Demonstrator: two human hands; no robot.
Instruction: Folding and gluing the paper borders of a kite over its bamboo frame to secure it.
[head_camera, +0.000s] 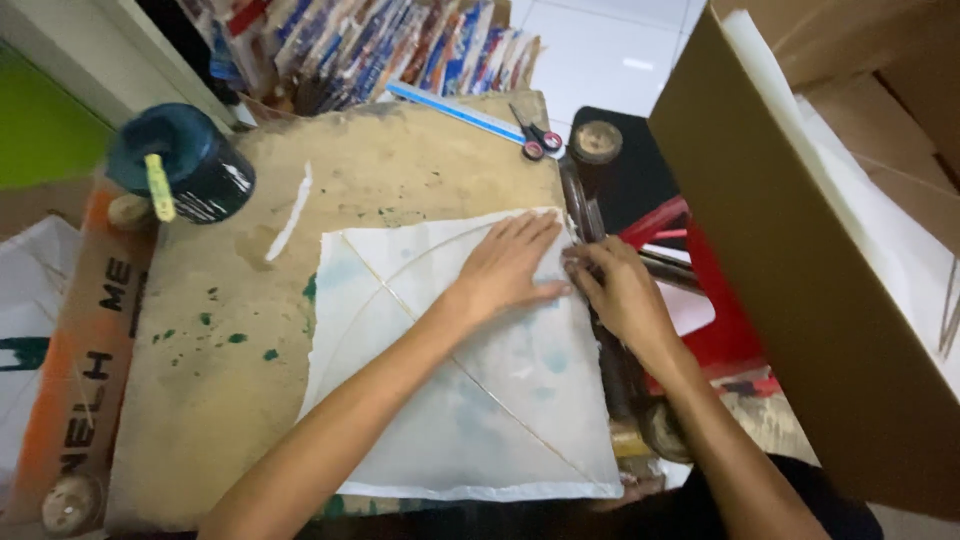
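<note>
Left hand (508, 265) pressing flat, fingers spread, on white paper sheet (450, 400) lying on stained board (200, 400). Right hand (620, 290) pinching sheet's far right edge with fingertips. Scissors (537, 138) lying far right on board.

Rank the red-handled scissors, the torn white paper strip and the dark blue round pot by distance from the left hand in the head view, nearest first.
Measured from the left hand, which lies flat on the white paper kite:
1. Red-handled scissors, beyond the hand at the board's far edge.
2. Torn white paper strip, off to the left on the brown board.
3. Dark blue round pot, at the far left corner.
</note>
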